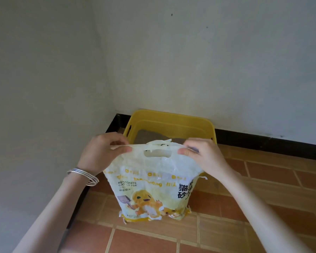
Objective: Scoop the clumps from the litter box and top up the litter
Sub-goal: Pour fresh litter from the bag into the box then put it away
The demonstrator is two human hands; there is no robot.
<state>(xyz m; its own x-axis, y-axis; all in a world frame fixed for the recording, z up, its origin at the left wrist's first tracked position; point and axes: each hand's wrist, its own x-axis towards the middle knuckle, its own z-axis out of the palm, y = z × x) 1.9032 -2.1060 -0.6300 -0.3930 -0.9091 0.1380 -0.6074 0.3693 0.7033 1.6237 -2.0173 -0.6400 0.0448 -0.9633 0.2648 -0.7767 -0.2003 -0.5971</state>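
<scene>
A white and yellow bag of bentonite cat litter [153, 189] stands upright on the tiled floor in front of me. My left hand [102, 152] pinches the bag's top edge at its left corner, and my right hand [202, 156] pinches the top edge at its right corner. A cut-out handle slot sits between the two hands. Behind the bag, in the corner of the room, stands the yellow litter box [171, 121] with grey litter [150, 136] in it; the bag hides the box's near side.
White walls meet at the corner behind the litter box, with a dark skirting board [263, 141] along their base. Brown and orange floor tiles [263, 179] spread to the right and toward me. Silver bangles [84, 176] circle my left wrist.
</scene>
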